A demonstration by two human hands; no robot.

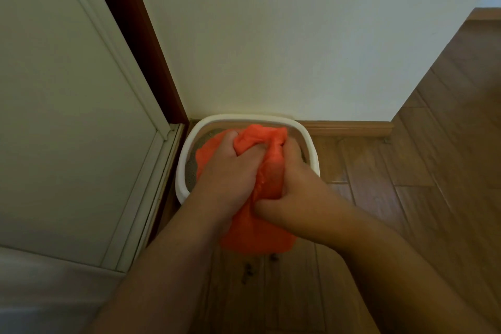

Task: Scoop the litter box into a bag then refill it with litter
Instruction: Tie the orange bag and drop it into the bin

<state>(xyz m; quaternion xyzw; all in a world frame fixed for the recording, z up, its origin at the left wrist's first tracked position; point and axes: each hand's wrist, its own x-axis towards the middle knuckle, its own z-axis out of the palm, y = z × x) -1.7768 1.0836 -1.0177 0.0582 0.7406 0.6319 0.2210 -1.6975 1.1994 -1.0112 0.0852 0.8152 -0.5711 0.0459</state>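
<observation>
A white litter box [309,141] stands on the wooden floor in the corner against the wall, with grey litter [191,168] showing at its left side. Over it I hold an orange plastic bag [268,179], bunched at the top. My left hand [230,165] grips the bag's gathered neck from the left. From the right, my right hand [292,187] holds the same neck, fingers curled into the plastic. The bag's rounded bottom hangs in front of the box's near edge. Most of the box's inside is hidden by bag and hands.
A white door [67,116] with a dark frame closes off the left. The white wall [298,35] rises right behind the box, with a wooden skirting board [352,127]. A few dark crumbs [248,270] lie on the floor [406,198] below the bag.
</observation>
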